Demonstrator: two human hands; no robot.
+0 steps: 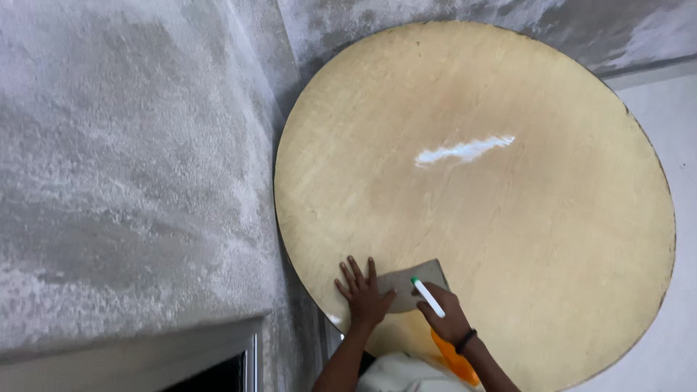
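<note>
A round, pale wooden table (508,196) fills most of the view. My left hand (361,294) lies flat, fingers spread, on the table's near edge, pressing one side of a grey cloth (414,282). My right hand (444,313) sits just right of it, gripping an orange spray bottle (454,359) with a white nozzle and green tip (427,296) that points up over the cloth. A dark band circles my right wrist. The bottle's lower part hangs below the table edge, close to my body.
A rough grey plastered wall (131,167) stands close on the left and behind the table. A white frame edge (250,356) shows at the lower left. Pale floor (679,145) lies to the right. A bright light glare (465,150) marks the tabletop.
</note>
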